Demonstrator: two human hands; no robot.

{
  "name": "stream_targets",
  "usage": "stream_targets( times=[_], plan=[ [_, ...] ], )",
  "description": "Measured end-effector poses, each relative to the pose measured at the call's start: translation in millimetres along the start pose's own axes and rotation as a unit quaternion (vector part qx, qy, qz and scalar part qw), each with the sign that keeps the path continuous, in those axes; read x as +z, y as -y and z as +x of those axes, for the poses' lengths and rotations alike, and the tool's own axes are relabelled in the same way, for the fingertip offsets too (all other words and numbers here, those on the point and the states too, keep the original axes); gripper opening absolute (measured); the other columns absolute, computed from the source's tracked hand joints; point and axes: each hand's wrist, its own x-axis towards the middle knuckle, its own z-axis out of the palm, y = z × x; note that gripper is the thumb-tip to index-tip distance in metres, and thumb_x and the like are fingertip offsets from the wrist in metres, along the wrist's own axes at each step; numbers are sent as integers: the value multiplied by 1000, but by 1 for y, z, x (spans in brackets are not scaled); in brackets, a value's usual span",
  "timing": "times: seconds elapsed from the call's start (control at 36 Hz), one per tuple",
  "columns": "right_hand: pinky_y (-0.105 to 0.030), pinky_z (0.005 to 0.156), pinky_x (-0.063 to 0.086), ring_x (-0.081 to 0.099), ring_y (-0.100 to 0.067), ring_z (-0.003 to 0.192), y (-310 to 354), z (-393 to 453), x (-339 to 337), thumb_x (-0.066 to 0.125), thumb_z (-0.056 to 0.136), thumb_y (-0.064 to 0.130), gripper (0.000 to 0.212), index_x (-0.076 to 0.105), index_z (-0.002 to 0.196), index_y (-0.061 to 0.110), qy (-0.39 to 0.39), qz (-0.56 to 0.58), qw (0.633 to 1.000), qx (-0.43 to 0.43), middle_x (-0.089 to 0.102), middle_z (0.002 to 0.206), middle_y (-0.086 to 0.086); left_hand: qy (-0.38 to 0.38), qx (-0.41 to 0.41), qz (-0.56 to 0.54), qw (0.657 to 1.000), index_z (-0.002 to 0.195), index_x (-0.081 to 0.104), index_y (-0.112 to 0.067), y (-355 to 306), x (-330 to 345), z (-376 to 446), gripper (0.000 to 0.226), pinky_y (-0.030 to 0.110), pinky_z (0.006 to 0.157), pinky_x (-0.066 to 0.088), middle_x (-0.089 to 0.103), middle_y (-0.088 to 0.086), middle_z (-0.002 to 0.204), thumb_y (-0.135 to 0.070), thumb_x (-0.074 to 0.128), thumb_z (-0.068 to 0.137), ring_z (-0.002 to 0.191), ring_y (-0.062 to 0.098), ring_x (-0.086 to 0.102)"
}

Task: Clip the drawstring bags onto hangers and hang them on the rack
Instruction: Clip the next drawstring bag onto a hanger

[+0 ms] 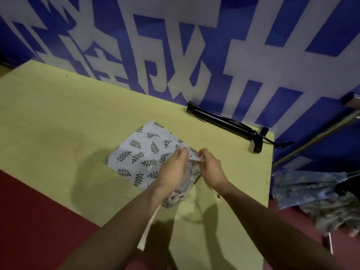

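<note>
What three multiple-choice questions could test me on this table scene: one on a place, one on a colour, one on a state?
1. Where do the black hangers lie?
A. at the table's far edge, by the wall
B. on the floor
C. on top of the bag

2. What colour is the table?
A. white
B. pale yellow-green
C. black

3. What are the hands doing?
A. resting flat on the table
B. gripping a hanger
C. pinching the bag's top edge

Answers: 1 A, they lie along the far edge under the blue wall. 2 B, the bare top shows it. 3 C, the left hand and right hand pinch the bunched edge of the leaf-print bag.
</note>
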Motion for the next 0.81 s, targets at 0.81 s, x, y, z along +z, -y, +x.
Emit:
stream_targets(
  times=[0.81],
  plan=[
    [-33, 80, 48, 56, -24, 97, -36, -55, -14, 59, 85, 49, 45, 56, 111, 12, 49, -226, 948, 217, 55, 109, -7, 71, 84, 38, 993, 145, 23, -13, -1, -8, 9, 70, 30, 59, 44, 27, 2, 148, 10, 44, 82, 93, 24, 58]
  ],
)
